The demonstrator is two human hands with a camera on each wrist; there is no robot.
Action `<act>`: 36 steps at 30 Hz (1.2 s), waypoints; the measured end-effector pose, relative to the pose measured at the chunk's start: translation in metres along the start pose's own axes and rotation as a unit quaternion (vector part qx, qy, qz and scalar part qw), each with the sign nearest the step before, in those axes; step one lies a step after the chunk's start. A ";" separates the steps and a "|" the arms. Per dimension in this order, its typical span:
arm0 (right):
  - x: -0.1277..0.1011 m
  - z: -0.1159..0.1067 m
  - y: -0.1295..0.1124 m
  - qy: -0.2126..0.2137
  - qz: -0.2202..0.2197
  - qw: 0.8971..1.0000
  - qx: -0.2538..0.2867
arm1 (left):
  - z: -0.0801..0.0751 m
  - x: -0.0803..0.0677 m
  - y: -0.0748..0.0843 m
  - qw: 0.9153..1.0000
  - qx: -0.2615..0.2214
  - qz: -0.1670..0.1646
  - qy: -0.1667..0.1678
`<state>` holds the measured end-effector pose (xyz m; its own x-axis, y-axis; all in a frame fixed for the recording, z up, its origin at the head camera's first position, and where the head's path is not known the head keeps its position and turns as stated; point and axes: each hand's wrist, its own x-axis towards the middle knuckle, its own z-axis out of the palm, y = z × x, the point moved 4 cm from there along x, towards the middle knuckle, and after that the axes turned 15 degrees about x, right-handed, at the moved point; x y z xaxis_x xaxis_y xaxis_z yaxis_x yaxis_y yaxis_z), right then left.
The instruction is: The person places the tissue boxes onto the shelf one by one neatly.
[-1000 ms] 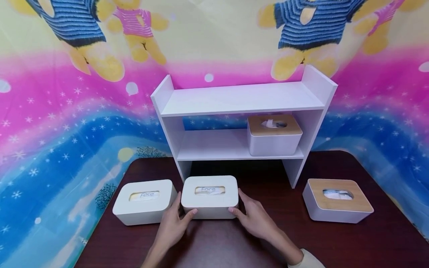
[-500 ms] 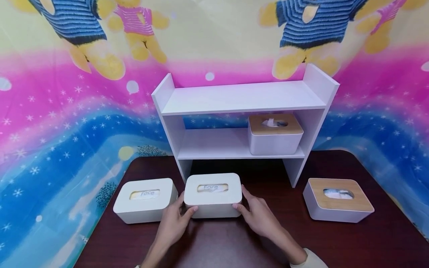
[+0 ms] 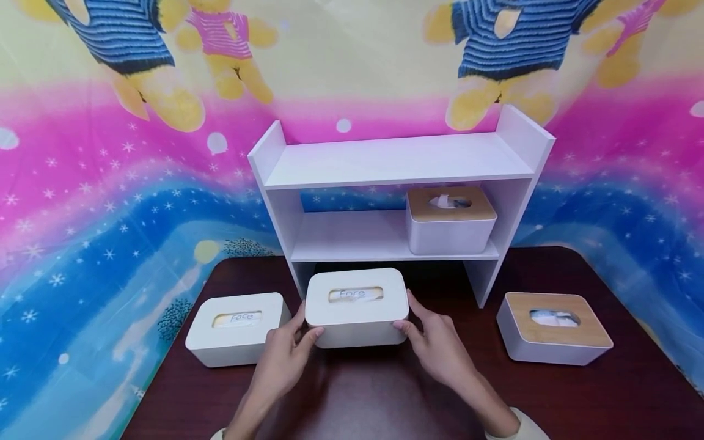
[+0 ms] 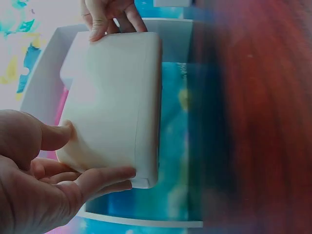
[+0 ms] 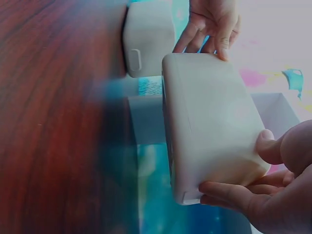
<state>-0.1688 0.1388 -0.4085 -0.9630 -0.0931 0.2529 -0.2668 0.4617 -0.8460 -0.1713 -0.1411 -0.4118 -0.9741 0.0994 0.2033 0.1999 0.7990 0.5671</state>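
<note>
I have both hands on the middle white tissue box (image 3: 356, 307), the one with "Face" showing through its lid slot: my left hand (image 3: 283, 360) pinches its left end with thumb on the front face and fingers behind, and my right hand (image 3: 440, 348) grips the right end the same way, thumb curled onto the near corner. The wrist views confirm it, with the left fingers (image 4: 105, 178) wrapped under the box's edge and the right fingers (image 5: 229, 192) doing likewise. The box hangs clear of the dark table (image 3: 550, 397), just in front of the white shelf unit (image 3: 396, 162), below the level of the middle shelf (image 3: 346, 235) where a wood-lidded box (image 3: 450, 220) sits at the right. I judge this to be the lift stage of carrying the box toward the shelf; the next move calls for raising it level over the shelf edge and sliding it into the open left space without bumping the upright. Compared with a second ago, the box has risen off the table and moved further from me, while the other white box (image 3: 236, 329) and the wood-lidded box on the table (image 3: 552, 329) have stayed put
</note>
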 end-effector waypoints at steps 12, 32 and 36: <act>0.002 -0.017 -0.015 0.015 -0.006 1.000 0.017 | -0.026 0.004 0.020 1.000 0.011 -0.003 0.014; 0.018 -0.043 -0.050 0.049 -0.042 0.998 -0.004 | -0.055 0.020 0.045 0.998 -0.030 -0.024 0.044; 0.023 -0.044 -0.057 0.053 -0.039 0.998 -0.006 | -0.062 0.024 0.046 0.997 -0.047 -0.027 0.060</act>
<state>-0.1736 0.1486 -0.3339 -0.9297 -0.0364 0.3665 -0.3399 0.4678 -0.8159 -0.1789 -0.1390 -0.3318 -0.9650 -0.0193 0.2616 0.1618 0.7413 0.6513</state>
